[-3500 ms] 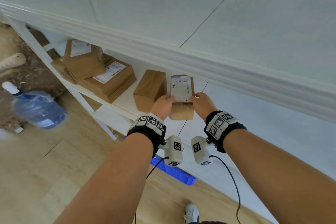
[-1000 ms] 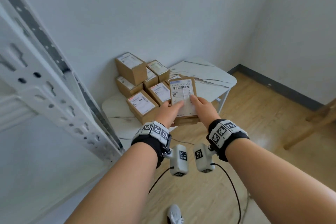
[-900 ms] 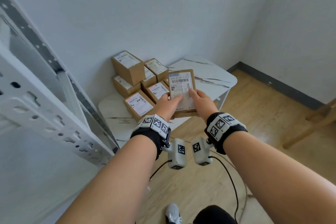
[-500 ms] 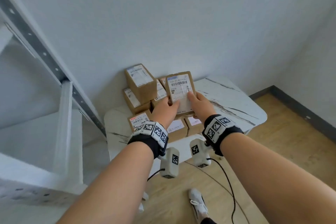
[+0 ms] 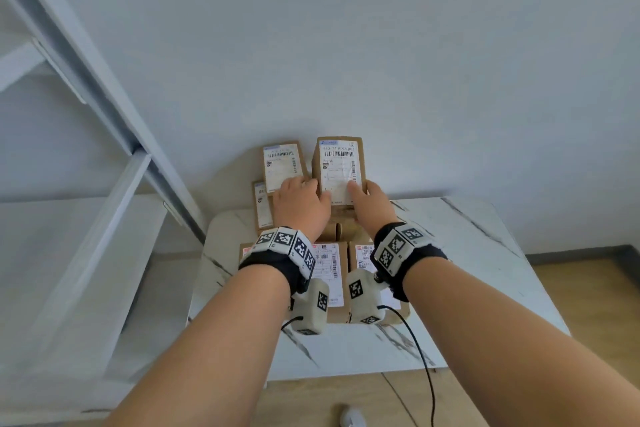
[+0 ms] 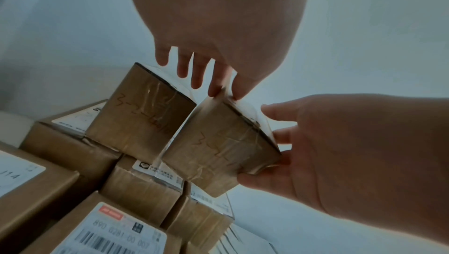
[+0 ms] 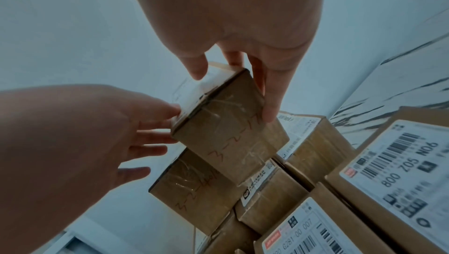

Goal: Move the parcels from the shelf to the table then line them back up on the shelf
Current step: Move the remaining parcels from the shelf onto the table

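A brown cardboard parcel point(image 5: 341, 168) with a white barcode label is held between both hands above the pile of parcels on the marble table point(image 5: 460, 288). My left hand point(image 5: 306, 199) pinches its left edge point(image 6: 219, 87), thumb on the label. My right hand point(image 5: 363, 199) grips its right side, thumb on top and fingers down the side point(image 7: 269, 104). The held parcel point(image 6: 218, 152) is tilted, right beside another taped parcel point(image 6: 141, 116) stacked on top. Its lower corner is close to the parcels beneath; I cannot tell if it touches.
Several labelled parcels point(image 5: 327, 274) crowd the table's back left, against the white wall. A white metal shelf frame point(image 5: 104, 184) stands at the left. The table's right half point(image 5: 485, 253) is bare marble. A cable hangs from my right wrist camera.
I have stepped up to the table and carried the parcel forward, from in front of the pile to over its back row beside the top parcel. Both hands keep hold.
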The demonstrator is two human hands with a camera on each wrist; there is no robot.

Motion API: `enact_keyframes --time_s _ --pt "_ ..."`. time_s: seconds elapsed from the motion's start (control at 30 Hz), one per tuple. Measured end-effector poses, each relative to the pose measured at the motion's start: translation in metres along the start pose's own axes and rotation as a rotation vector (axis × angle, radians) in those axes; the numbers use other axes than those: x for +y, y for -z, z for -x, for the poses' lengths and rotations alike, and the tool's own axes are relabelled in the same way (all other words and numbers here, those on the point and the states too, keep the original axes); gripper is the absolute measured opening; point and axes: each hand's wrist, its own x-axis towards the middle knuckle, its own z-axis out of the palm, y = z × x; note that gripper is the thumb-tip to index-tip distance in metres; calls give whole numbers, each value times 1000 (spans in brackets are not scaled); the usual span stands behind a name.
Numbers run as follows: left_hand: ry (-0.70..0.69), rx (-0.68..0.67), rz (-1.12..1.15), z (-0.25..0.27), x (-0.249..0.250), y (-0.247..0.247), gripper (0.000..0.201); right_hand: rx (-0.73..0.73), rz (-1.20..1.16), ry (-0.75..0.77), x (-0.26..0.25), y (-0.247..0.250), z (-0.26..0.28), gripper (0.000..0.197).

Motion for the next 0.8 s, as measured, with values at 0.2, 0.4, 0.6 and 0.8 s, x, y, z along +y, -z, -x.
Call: enact_keyframes --time_s 0.2,0.4,0.6,0.8 --pt "56 -29 -10 -11 -7 -4 31 -90 137 32 -7 -2 -25 49" --pt "81 -57 79 -15 -14 -1 30 -146 177 74 -8 -7 -42 40" --pt "136 -52 146 -4 -15 13 41 -32 132 119 -10 -6 -38 43" --pt "196 -5 187 17 -27 24 40 77 142 182 -21 -16 -24 35"
